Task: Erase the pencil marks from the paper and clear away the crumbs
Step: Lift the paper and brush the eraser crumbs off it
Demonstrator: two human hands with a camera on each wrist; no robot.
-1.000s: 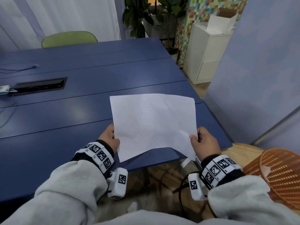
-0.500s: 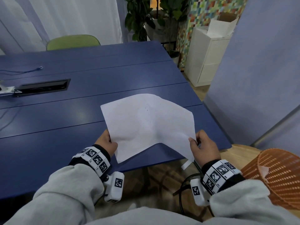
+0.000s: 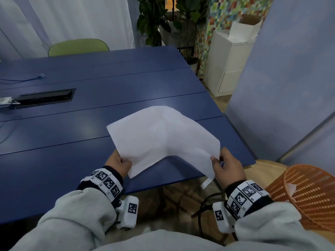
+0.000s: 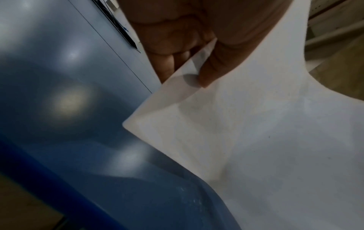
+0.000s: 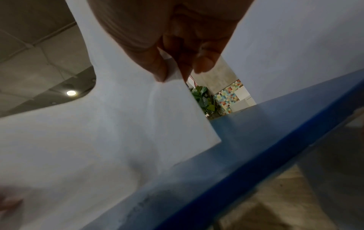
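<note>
Nearest to me I see grey sleeves and marker-covered wristbands, and past them my two hands holding one sheet. My left hand (image 3: 118, 163) pinches the paper (image 3: 161, 140) at its near left corner, thumb on top and fingers beneath, as the left wrist view shows. My right hand (image 3: 227, 167) pinches the near right edge between thumb and fingers; the right wrist view shows that grip closely. The paper is lifted off the counter (image 3: 72, 142) near its front edge, bowed upward in the middle so it arches like a tent between my hands. From the left wrist view I can make out a few tiny dark specks on its surface; I cannot tell if pencil marks remain. To my right, down on the floor, stands an orange mesh basket (image 3: 306, 194). Farther across the blue counter sits a black cable hatch (image 3: 45, 96), then a green chair (image 3: 78, 47), a plant (image 3: 154, 20), and a white cabinet (image 3: 228, 64).
</note>
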